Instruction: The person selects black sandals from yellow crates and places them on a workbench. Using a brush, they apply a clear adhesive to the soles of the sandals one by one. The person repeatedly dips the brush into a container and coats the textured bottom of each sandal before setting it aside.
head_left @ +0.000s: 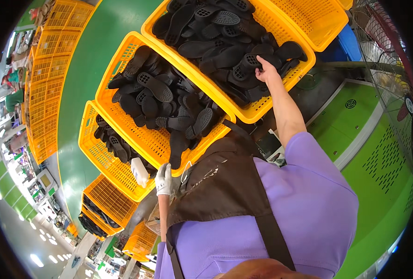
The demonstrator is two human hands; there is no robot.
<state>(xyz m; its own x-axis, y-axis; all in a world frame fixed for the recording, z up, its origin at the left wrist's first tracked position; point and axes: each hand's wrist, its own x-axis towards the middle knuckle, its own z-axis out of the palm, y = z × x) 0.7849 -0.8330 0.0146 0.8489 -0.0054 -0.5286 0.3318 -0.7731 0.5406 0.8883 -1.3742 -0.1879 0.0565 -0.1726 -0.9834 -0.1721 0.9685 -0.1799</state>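
Note:
Black shoe soles [216, 46] fill a large yellow crate [188, 51] at the far right. My bare right hand [268, 72] reaches over that crate's right part, its thumb and fingers closed on a black shoe sole [251, 61]; the fingers' undersides are hidden. In the yellow crate [123, 109] to its left lies a looser pile of soles [155, 87], some tread up. At this crate's near rim is my left hand [163, 180] in a white glove, fingers stretched upward beside the end of another sole [177, 148]. I see nothing held in it.
A third yellow crate [90, 135] on the left contains more soles and a white bottle-like container [139, 172] near its edge. Stacked yellow crates [50, 88] line the far left. A metal-wire guard [388, 60] and a green panel [346, 111] stand to the right.

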